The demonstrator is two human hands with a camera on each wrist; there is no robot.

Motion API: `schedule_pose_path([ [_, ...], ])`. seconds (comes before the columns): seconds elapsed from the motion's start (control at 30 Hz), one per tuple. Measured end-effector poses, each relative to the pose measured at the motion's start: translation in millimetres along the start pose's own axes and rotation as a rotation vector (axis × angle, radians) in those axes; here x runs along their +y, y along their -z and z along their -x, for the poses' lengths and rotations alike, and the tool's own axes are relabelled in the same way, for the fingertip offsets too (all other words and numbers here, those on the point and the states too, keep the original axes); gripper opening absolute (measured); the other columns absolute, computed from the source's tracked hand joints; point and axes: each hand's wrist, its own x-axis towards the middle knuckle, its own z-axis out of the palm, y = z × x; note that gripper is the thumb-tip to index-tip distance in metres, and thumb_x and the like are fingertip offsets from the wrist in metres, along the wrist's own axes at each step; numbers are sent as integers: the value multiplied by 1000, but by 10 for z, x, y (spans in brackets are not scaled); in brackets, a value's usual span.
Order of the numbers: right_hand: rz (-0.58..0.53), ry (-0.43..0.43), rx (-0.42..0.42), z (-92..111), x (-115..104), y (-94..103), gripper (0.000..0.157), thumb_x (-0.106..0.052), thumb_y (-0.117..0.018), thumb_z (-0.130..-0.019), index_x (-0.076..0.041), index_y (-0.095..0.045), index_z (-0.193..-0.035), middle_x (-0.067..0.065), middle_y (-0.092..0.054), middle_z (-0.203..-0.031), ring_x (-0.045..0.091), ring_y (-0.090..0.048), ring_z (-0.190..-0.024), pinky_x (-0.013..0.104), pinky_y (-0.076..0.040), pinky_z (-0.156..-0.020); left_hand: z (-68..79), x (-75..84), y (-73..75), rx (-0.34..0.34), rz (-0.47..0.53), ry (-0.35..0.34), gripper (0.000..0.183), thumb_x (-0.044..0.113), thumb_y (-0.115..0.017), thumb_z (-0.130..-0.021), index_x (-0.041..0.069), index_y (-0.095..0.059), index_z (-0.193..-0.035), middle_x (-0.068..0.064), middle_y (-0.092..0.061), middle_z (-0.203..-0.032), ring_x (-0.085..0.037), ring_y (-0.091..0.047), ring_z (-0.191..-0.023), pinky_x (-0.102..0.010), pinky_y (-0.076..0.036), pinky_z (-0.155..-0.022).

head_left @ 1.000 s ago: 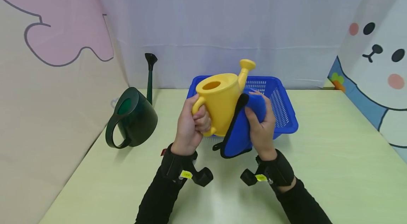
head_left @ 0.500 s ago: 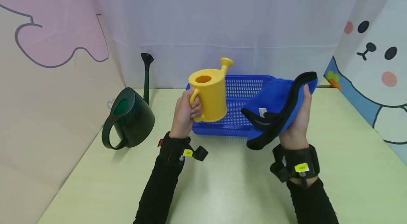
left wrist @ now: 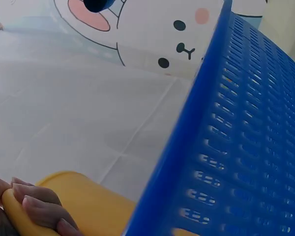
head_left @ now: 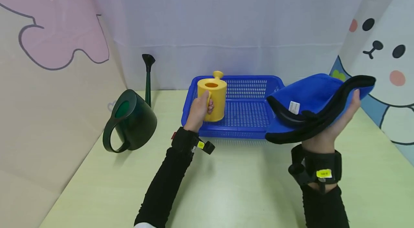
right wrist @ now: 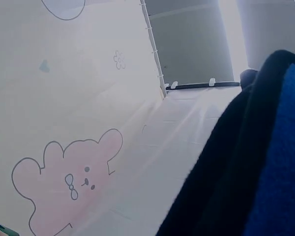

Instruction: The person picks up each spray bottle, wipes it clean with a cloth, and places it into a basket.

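By its handle, my left hand [head_left: 199, 111] grips a small yellow watering can [head_left: 217, 102], which stands upright over the left part of a blue plastic basket [head_left: 233, 133]. The left wrist view shows fingers [left wrist: 42, 209] curled round the yellow handle, beside the basket wall [left wrist: 187, 142]. On the right, my right hand [head_left: 330, 132] holds up a blue cloth [head_left: 310, 91] with thick black edging and a white tag. Most of those fingers are hidden behind the cloth. It fills the right side of the right wrist view.
A dark green watering can [head_left: 139, 123] with a long spout stands on the left of the pale table [head_left: 233, 185]. A white sheet [head_left: 226, 23] hangs behind the basket, and printed cartoon panels flank both sides.
My left hand has carried the yellow watering can forward and down to the basket's left part. My right hand has taken the blue cloth away from the can, far to the right.
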Motion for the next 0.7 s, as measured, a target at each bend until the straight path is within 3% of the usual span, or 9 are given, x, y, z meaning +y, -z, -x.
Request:
schedule_pose_path([
  [0.17, -36, -7, 2, 9, -23, -10, 48, -50, -31, -92, -7, -52, -93, 8, -47, -80, 20, -48, -90, 35, -37, -80, -9, -79, -38, -15, -20, 20, 43, 39, -32, -98, 10, -44, -69, 0, -41, -64, -12, -40, -58, -26, -34, -63],
  [0.43, -13, -50, 29, -2, -47, 13, 44, -49, -33, -92, -11, -53, -103, 6, -52, -91, 17, -47, -100, 35, -33, -91, -12, -125, -83, 5, -85, 82, 43, 38, -29, -99, 11, -46, -70, 1, -43, -64, -12, -42, -59, -24, -35, -62],
  [0.53, 11, -58, 25, -5, -34, 19, 44, -49, -32, -92, -12, -52, -105, 6, -52, -94, 16, -46, -102, 34, -32, -92, -5, -132, -87, 16, -168, 86, 43, 37, -29, -99, 10, -48, -71, 0, -46, -66, -14, -46, -61, -23, -38, -61],
  [0.7, 52, -104, 33, -7, -42, 30, 44, -52, -33, -91, -16, -51, -109, 3, -52, -98, 14, -44, -107, 35, -27, -98, 45, -117, -57, 63, -458, -29, 48, 36, -34, -98, 5, -60, -71, -6, -62, -70, -19, -62, -67, -22, -41, -59],
])
